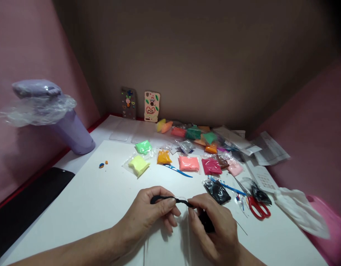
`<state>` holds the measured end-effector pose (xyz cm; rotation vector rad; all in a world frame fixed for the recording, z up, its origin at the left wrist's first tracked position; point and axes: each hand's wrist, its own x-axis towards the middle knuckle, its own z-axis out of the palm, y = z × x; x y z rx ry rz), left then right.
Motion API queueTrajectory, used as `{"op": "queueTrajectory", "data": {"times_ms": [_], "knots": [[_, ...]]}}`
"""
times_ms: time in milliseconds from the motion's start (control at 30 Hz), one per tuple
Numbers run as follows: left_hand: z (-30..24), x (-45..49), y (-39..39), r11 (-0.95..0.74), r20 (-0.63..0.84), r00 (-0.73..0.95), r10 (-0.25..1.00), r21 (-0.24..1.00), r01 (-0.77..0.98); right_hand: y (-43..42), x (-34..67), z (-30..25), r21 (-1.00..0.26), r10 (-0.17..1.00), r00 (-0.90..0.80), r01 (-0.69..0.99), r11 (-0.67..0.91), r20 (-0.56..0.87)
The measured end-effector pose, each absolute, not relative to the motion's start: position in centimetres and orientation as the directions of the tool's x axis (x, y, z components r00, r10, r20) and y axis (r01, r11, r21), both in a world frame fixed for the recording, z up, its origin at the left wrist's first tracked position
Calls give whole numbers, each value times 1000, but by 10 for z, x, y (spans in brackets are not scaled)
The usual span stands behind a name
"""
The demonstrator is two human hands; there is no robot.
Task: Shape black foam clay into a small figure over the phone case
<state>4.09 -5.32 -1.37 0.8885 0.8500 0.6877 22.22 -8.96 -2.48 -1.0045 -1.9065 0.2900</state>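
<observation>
A strip of black modelling clay (182,201) stretches between my two hands, above the white table. My left hand (155,208) pinches its left end between thumb and forefinger; a rounded black tip sticks out behind the thumb. At the other end, my right hand (215,225) grips the strip with thumb and fingertips, and a larger black clay lump (206,222) sits in its curled fingers. Under the hands lies a flat, clear-looking piece (166,249), partly hidden. Just beyond my right hand is a packet of black clay (218,191).
Several clay packets, among them a yellow one (139,165) and a coral one (189,163), lie ahead near a blue modelling tool (178,170). Red-handled scissors (258,208) rest at right. Two decorated phone cases (152,106) lean on the wall. A purple tumbler (73,129) stands left.
</observation>
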Motion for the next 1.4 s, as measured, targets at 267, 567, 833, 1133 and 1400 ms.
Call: {"op": "queueTrajectory", "data": {"times_ms": [267, 567, 833, 1133, 1400], "knots": [[-11, 43, -54, 451, -335, 498, 800, 883, -130, -89, 221, -24, -530, 712, -203, 539, 655, 673], [-11, 42, -55, 449, -337, 490, 804, 884, -129, -89, 223, -28, -459, 678, -246, 574, 678, 693], [-9, 43, -56, 455, -354, 488, 798, 885, -102, -91, 222, -27, -503, 709, -207, 574, 646, 675], [-10, 43, -54, 442, -335, 497, 800, 890, -112, -90, 222, -25, -468, 671, -266, 542, 698, 692], [-10, 43, -56, 436, -340, 482, 807, 894, -100, -93, 222, -25, -509, 735, -222, 593, 623, 640]]}}
